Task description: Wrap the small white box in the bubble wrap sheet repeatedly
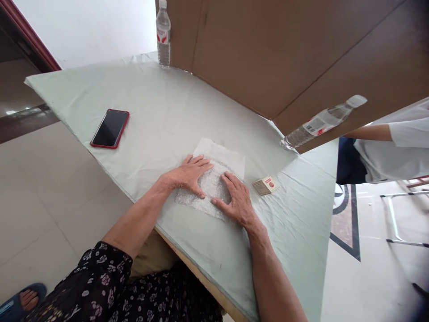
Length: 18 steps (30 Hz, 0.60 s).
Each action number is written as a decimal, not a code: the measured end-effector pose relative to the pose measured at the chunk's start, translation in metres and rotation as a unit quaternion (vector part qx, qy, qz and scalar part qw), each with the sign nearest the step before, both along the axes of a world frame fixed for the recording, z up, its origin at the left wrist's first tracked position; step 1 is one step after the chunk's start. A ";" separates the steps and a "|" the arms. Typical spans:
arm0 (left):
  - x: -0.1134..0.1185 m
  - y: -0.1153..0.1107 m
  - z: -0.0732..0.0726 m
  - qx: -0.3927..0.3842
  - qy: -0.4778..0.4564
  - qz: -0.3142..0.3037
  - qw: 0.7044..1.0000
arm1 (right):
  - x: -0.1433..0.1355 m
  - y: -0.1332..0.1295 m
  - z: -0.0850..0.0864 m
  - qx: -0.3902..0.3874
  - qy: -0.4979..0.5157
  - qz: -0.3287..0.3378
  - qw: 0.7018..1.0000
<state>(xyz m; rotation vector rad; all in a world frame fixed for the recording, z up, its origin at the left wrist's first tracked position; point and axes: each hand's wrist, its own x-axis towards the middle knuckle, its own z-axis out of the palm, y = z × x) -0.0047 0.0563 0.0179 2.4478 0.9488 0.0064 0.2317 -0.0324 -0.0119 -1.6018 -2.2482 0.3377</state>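
A sheet of bubble wrap (212, 183) lies flat on the cloth-covered table, its far part smoother and paler than the near part. My left hand (191, 175) rests palm down on its left side, fingers spread. On the right side, my right hand (235, 199) presses down too, thumb and fingers apart. Both thumbs point toward each other across the middle of the wrap. Just right of my right hand sits a small beige box (266, 185) with red print.
A phone in a red case (110, 129) lies at the left. Brown cardboard panels (241, 53) stand along the back, with one water bottle (163, 36) at their left end and another water bottle (321, 123) at the right. A person in a white top (395, 152) is beyond the table's right edge.
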 end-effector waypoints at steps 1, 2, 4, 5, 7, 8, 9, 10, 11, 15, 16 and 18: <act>0.000 0.000 0.001 -0.006 -0.004 0.002 1.000 | 0.000 -0.001 0.001 0.004 0.021 0.004 1.000; -0.001 0.000 0.003 -0.014 -0.014 0.006 1.000 | -0.001 -0.002 0.003 0.014 0.050 0.002 0.999; -0.002 0.000 0.006 -0.025 -0.052 0.019 0.998 | -0.001 -0.003 0.009 0.076 0.117 -0.037 0.989; -0.002 0.000 0.007 -0.024 -0.073 0.029 0.997 | 0.000 -0.003 0.013 0.127 0.144 -0.077 0.978; -0.004 0.001 0.010 -0.010 -0.101 0.048 0.994 | 0.007 -0.001 0.020 0.227 0.161 -0.171 0.945; -0.004 0.001 0.010 -0.001 -0.104 0.054 0.993 | 0.013 0.001 0.022 0.260 0.152 -0.214 0.930; -0.005 0.001 0.010 0.006 -0.101 0.057 0.993 | 0.021 0.003 0.022 0.270 0.136 -0.248 0.920; -0.005 0.001 0.009 0.009 -0.093 0.058 0.994 | 0.031 0.005 0.020 0.261 0.122 -0.276 0.917; -0.005 0.002 0.008 0.008 -0.083 0.056 0.995 | 0.042 0.008 0.016 0.243 0.112 -0.301 0.915; -0.006 0.003 0.001 0.005 -0.057 0.038 0.998 | 0.073 0.010 0.003 0.129 0.147 -0.351 0.916; -0.006 0.003 0.000 0.008 -0.056 0.036 0.998 | 0.074 0.009 0.004 0.116 0.165 -0.349 0.915; -0.006 0.003 -0.001 0.012 -0.054 0.034 0.998 | 0.066 0.007 0.012 0.112 0.200 -0.325 0.918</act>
